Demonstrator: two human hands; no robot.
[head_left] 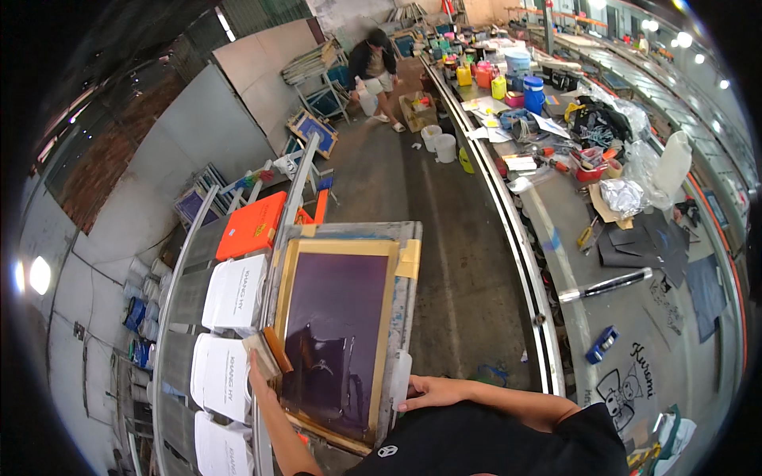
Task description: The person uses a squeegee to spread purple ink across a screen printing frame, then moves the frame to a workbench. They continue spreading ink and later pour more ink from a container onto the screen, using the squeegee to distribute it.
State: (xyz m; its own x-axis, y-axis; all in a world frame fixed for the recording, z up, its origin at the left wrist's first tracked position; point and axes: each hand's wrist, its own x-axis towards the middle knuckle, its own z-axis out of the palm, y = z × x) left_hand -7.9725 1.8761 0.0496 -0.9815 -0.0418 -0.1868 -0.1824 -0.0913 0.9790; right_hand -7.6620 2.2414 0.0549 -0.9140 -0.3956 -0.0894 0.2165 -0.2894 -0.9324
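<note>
From the head camera, looking down, my left hand (262, 379) is closed around a wooden-handled squeegee (270, 353), holding it at the near left corner of the printing screen (337, 333). The squeegee's blade rests at the edge of the dark purple mesh, where a pool of dark ink (321, 357) lies. My right hand (425, 391) lies on the right side of the aluminium frame (401, 317), fingers spread loosely along the frame's rail and gripping nothing that I can make out. The screen sits tilted on a long printing table (186, 301), its mesh bordered with yellow tape (409, 258). Just left of the screen lie white printed pieces (236, 292) in a row, with an orange piece (252, 226) beyond them. To my right runs a long workbench (571, 222) cluttered with tools and containers. Far ahead, another person (375, 67) bends over the floor.
</note>
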